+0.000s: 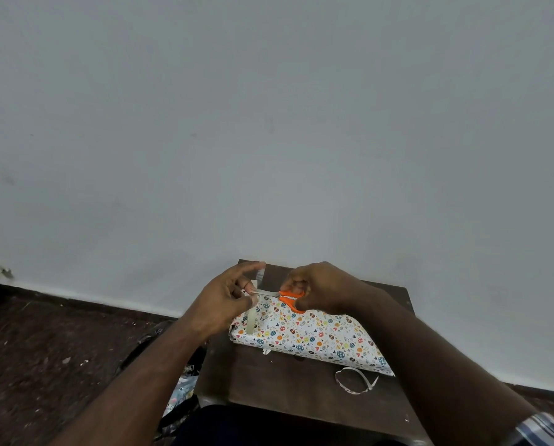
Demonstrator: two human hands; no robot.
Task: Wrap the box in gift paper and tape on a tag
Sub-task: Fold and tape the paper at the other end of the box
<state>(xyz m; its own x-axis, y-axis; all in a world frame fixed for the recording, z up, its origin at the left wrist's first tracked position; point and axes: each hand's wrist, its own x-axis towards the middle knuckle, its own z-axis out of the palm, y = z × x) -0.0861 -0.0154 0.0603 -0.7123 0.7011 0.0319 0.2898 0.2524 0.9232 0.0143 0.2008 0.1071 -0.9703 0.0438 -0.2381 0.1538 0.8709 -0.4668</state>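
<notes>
A box wrapped in white gift paper with coloured dots [314,336] lies on a small dark wooden table [269,387]. Above its far left corner my left hand [227,304] pinches a strip of pale tape [252,313] that hangs down to the box. My right hand [317,289] grips orange-handled scissors [288,297], fingers through the loops. The scissor blades point left and meet the tape strip beside my left fingers. No tag can be made out.
A curled white paper strip [356,381] lies on the table near the box's front right corner. Patterned paper scraps and dark bags [182,391] lie on the floor left of the table. A pale wall stands directly behind.
</notes>
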